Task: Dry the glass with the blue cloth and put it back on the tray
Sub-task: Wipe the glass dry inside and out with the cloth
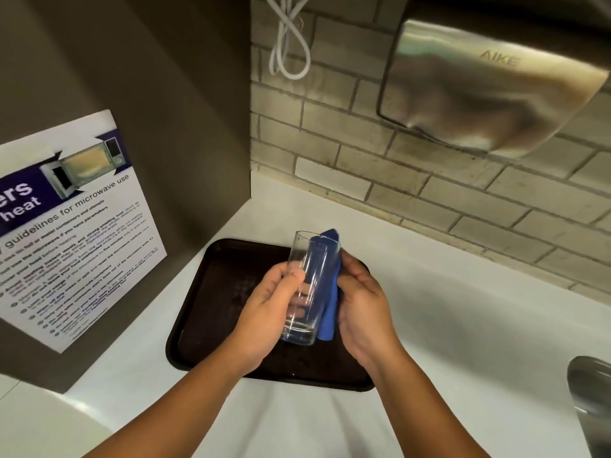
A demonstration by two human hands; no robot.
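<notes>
Glass: tall clear tumbler (305, 289), held tilted above the dark brown tray (211, 292), not resting on it.
Left hand (269, 309): grip closed round the tumbler's side.
Right hand (362, 309): grip pressing the blue cloth (330, 292) against the glass wall.
Step advice: turn the glass under the cloth, wipe rim and base, then set upright on the tray.
Surroundings: white tabletop (463, 309); microwave notice (76, 233); steel hand dryer (489, 87); cable (287, 38).
Obstructions: none over the tray.
</notes>
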